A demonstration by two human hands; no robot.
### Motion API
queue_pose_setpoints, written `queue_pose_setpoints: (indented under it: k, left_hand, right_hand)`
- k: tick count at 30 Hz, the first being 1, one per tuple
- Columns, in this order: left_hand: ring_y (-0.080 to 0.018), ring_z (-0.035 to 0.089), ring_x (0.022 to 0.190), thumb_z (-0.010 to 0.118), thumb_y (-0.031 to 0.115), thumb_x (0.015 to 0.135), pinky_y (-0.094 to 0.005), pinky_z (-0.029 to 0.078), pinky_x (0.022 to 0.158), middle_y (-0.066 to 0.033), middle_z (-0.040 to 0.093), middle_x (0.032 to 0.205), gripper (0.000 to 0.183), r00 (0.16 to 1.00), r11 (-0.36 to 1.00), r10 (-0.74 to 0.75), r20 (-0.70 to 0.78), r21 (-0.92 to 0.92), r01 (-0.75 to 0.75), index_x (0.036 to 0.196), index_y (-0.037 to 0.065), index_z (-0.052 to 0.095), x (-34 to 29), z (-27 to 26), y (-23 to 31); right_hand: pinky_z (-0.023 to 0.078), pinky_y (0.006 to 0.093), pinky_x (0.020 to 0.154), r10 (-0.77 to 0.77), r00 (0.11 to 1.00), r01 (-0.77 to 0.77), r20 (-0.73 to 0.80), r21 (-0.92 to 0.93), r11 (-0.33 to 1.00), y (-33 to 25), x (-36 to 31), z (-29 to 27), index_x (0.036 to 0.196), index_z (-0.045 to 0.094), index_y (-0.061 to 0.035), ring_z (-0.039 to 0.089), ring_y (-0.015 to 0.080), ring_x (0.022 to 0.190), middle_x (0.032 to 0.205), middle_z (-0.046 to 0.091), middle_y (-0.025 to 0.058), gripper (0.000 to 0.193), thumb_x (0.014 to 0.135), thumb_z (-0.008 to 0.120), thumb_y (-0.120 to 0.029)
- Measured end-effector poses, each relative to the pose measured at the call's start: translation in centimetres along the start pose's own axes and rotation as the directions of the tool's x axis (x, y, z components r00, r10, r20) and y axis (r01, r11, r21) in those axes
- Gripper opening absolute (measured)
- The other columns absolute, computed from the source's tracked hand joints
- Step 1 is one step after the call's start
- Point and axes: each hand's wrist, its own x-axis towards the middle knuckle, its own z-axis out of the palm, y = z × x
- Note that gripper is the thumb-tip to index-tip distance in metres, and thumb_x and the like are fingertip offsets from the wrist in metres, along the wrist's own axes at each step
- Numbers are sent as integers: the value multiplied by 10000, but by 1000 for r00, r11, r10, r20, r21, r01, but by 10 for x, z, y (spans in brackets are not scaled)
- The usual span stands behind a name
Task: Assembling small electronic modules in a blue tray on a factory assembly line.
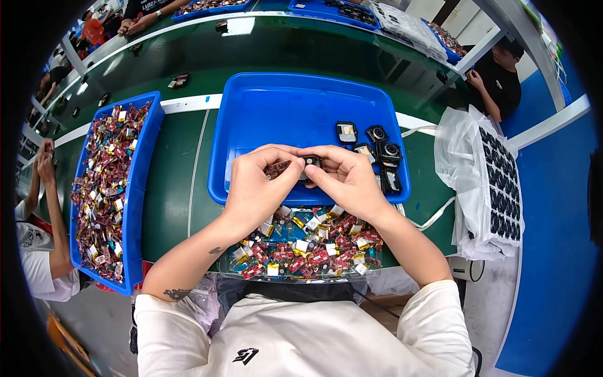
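My left hand (259, 182) and my right hand (348, 179) meet over the front of a blue tray (276, 85), fingers curled and thumbs close together. Between the fingertips sits a small black watch case (311, 161), gripped by my right hand. A red circuit board (276, 169) shows in my left hand, beside the case; whether the two touch is hidden by the fingers. Several black watch cases (388, 151) lie in the tray's right side. Just below my wrists, a clear plastic tray (295, 276) is heaped with red circuit boards and silver-white battery cells.
On the left stands a long blue bin (135, 213) full of similar boards. At right, black parts fill a foam tray (499, 188) beside plastic wrapping (452, 151). Beyond runs a green conveyor (282, 47) carrying scattered parts. Co-workers sit at left and far right.
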Motion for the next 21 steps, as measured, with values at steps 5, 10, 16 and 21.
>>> queue_pose_setpoints:
  k: [5,10,16,21]
  left_hand:
    - [-50,567,681,632,90,855,-193,463,584,-92,663,942,141,1000,1000,22,6,-7,-22,853,-46,670,0,0,-2]
    - [-43,557,647,631,95,858,-185,454,555,-90,664,945,142,1000,999,8,11,-52,-7,858,-42,669,0,0,-5]
    - [-44,553,641,634,96,859,-178,443,549,-86,665,937,142,1000,999,-2,6,-47,2,878,-40,672,0,1,-4]
    - [-123,645,770,655,52,823,-220,531,650,-163,638,1050,137,998,984,55,-2,-167,-55,921,-40,677,-3,6,0]
  right_hand:
    - [546,274,776,-28,1000,28,11,-53,998,3,0,-1,1162,562,38,619,152,935,1083,624,136,278,904,561,-65]
    - [526,242,759,-75,997,75,-30,-14,997,4,0,0,1119,603,20,626,118,864,972,652,114,254,894,587,-96]
    - [532,247,753,-103,994,102,-40,-31,994,4,0,1,1104,607,25,631,120,862,971,655,113,238,895,581,-86]
    - [546,238,687,-44,994,48,-96,39,998,-3,0,-1,1063,617,30,635,114,835,944,661,109,205,893,578,-76]
